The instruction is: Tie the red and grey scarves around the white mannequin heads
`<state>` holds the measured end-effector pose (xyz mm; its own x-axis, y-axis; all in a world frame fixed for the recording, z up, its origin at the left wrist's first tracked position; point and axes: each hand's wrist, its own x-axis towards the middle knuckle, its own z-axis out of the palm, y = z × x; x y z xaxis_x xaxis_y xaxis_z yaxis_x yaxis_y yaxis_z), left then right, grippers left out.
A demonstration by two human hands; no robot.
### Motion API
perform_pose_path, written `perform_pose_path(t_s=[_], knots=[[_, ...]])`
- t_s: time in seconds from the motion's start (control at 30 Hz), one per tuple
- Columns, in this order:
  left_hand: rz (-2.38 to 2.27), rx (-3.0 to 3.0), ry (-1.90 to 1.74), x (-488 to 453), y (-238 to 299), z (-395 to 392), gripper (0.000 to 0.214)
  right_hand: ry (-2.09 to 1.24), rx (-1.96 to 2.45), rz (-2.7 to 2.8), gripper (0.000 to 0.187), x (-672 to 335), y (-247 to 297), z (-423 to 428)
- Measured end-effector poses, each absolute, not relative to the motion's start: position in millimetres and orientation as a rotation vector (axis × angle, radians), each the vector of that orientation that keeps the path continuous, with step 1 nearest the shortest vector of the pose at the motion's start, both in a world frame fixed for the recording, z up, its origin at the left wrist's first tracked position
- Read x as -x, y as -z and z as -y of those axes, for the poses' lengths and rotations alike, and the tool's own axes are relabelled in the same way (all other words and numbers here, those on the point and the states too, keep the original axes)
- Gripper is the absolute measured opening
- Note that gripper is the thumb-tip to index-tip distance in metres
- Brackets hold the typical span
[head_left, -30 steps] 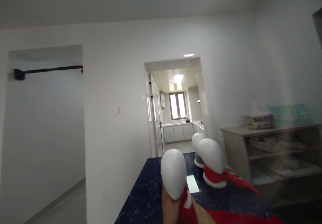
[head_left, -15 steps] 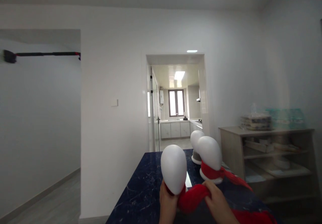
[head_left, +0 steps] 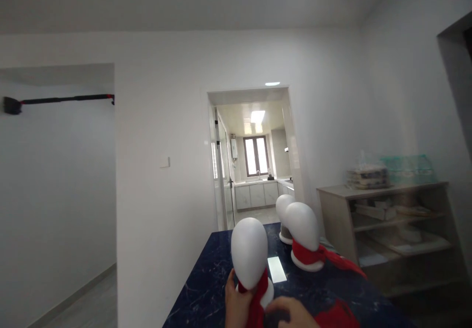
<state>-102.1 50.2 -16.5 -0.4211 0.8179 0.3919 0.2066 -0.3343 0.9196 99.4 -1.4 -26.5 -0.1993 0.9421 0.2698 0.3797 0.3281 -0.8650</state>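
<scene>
A long dark-blue marbled table (head_left: 206, 288) with a glossy top runs toward 12 o'clock, its left edge falling off to open floor, and at 3 o'clock stands a pale wooden shelf unit (head_left: 383, 229) with flat things stacked on its boards, too blurred to name. Three smooth white egg-shaped mannequin heads stand on the table: the nearest head (head_left: 249, 253) at 6 o'clock wears a soft red scarf (head_left: 255, 296), the middle head (head_left: 302, 227) wears another, and the far head (head_left: 283, 206) stands just behind. The left hand (head_left: 236, 304) cups the nearest head's neck, clamped on the scarf, while the right hand (head_left: 291, 314) lies just beside it; whether it grips cloth I cannot tell.
</scene>
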Motion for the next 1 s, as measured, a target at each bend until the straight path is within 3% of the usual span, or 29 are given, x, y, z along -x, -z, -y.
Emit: perform_pose_path(t_s=[0.07,0.2,0.47,0.87,1.0], knots=[[-1.451,-1.304,-1.739,115,20,-48,0.073,-0.748,1.241,1.539,0.029,-111,22,-9],[-1.368,-1.314,-1.509,122,28,-43,0.054,-1.037,1.350,1.167,0.006,-90,23,-35],[-1.340,-1.342,-1.320,101,13,-30,0.047,-1.191,1.328,0.903,0.031,-27,31,-62],[-1.388,-1.351,-1.271,80,12,-23,0.046,-1.375,1.289,0.800,0.024,-31,42,-62],[-1.379,-1.334,-1.320,80,13,-26,0.043,-1.436,1.222,0.763,0.030,-33,33,-54]])
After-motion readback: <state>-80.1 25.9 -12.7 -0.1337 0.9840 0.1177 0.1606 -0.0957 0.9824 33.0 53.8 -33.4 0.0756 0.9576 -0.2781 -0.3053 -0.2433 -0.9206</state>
